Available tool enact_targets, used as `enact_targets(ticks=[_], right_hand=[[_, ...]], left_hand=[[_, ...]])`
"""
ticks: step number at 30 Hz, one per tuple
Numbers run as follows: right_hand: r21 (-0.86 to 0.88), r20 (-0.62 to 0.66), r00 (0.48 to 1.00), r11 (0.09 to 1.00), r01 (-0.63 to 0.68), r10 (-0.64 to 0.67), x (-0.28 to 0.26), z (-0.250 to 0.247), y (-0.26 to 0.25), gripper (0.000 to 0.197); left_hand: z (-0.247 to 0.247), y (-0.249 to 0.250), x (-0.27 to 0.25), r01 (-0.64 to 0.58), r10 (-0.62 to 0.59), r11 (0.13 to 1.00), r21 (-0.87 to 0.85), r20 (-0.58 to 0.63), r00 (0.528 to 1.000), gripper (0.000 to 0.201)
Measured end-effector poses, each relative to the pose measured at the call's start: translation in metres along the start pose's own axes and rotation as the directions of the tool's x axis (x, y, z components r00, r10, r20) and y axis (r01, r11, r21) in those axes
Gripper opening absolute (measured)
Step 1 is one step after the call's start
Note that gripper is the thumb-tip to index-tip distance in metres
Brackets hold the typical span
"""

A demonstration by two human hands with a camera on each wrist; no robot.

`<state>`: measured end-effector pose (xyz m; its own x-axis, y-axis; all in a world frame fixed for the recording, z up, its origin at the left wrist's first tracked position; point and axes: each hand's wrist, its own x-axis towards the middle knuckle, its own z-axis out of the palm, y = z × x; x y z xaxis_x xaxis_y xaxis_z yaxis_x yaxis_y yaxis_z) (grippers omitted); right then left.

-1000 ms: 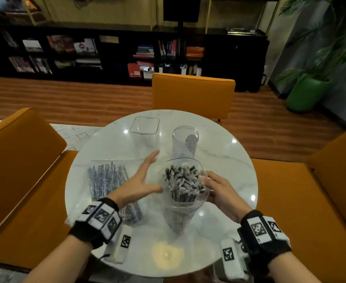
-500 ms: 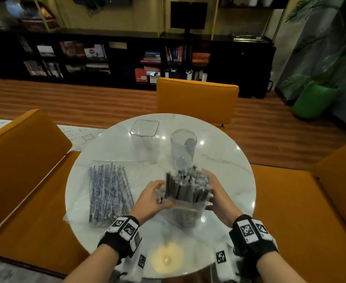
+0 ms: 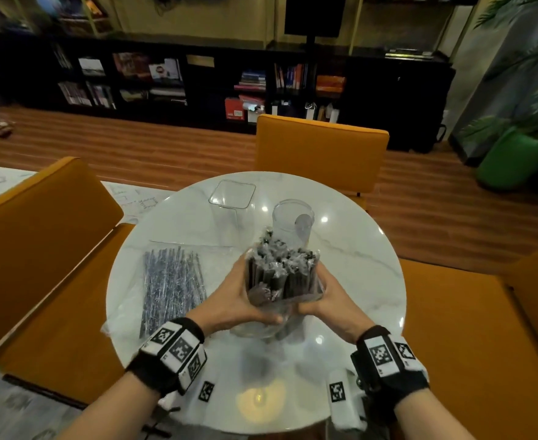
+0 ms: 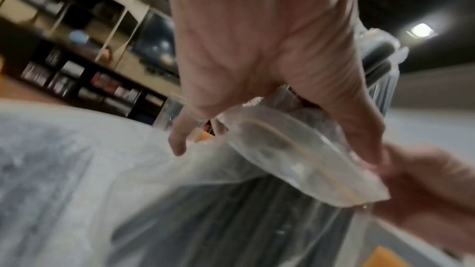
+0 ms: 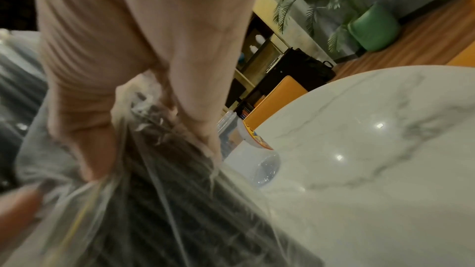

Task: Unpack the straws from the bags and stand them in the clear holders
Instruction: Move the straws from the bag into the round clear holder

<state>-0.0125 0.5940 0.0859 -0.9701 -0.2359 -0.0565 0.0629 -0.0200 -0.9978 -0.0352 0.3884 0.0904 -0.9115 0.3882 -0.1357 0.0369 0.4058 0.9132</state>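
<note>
Two hands are working one bundle: my left hand (image 3: 234, 300) and right hand (image 3: 328, 296) are clamping their fingers around the open clear bag (image 3: 261, 325) of dark wrapped straws (image 3: 282, 271), holding it upright over the middle of the round marble table (image 3: 356, 255). A second bag of straws (image 3: 172, 277) is lying flat near the left edge. The square holder (image 3: 232, 198) and round holder (image 3: 293, 217) are standing toward the far edge.

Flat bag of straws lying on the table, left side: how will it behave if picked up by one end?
The flat bag of straws would probably sag: thin clear film, loose thin straws lying side by side. Likely light for its size. The film looks glossy, so a pinch may slip; the straws could slide towards the lower end.
</note>
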Motion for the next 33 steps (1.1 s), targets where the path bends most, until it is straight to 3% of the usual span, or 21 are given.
enact_targets(ticks=[3, 6, 9, 13, 16, 20, 23, 29, 33], right_hand=[[0.002, -0.051, 0.999, 1.000, -0.003, 0.003, 0.013, 0.003, -0.002, 0.091], [-0.058, -0.120, 0.993, 0.998, -0.006, -0.001, 0.025, -0.004, -0.002, 0.084], [-0.194, -0.145, 0.989, 0.979, -0.065, 0.037, 0.036, -0.005, 0.007, 0.081], [-0.473, -0.177, 0.981, 0.868, -0.151, 0.074, 0.048, 0.011, 0.020, 0.079], [-0.524, -0.273, 0.959, 0.847, -0.086, -0.071, 0.042, 0.018, 0.008, 0.065], [-0.514, -0.429, 0.856, 0.857, 0.031, -0.288, 0.041, 0.043, -0.003, 0.049], [-0.475, -0.488, 0.823, 0.879, 0.029, -0.291, 0.042, 0.053, -0.002, 0.050], [-0.512, -0.517, 0.814, 0.858, -0.047, -0.264, 0.051, 0.059, -0.010, 0.033], [-0.459, -0.563, 0.759, 0.887, 0.043, -0.328, 0.057, 0.051, -0.039, 0.025]], left_hand=[[-0.011, 0.005, 0.013, 0.006, -0.017, 0.990, -0.138, -0.074, 0.997, 0.068], [-0.025, -0.010, 0.024, 0.009, -0.044, 0.966, -0.257, -0.131, 0.990, 0.057], [-0.031, -0.033, 0.033, 0.085, -0.101, 0.955, -0.285, -0.040, 0.994, 0.059], [-0.044, -0.060, 0.045, 0.197, -0.167, 0.950, -0.243, 0.142, 0.976, 0.073], [-0.038, -0.059, 0.049, 0.181, -0.155, 0.955, -0.233, 0.123, 0.980, 0.080], [-0.041, -0.060, 0.055, 0.108, -0.100, 0.960, -0.259, 0.044, 0.994, 0.069], [-0.041, -0.057, 0.053, 0.045, -0.054, 0.965, -0.259, -0.029, 0.998, 0.064], [-0.047, -0.068, 0.055, 0.104, -0.096, 0.968, -0.227, 0.048, 0.994, 0.070], [-0.053, -0.054, 0.060, 0.041, -0.034, 0.973, -0.226, 0.034, 0.999, 0.073]])
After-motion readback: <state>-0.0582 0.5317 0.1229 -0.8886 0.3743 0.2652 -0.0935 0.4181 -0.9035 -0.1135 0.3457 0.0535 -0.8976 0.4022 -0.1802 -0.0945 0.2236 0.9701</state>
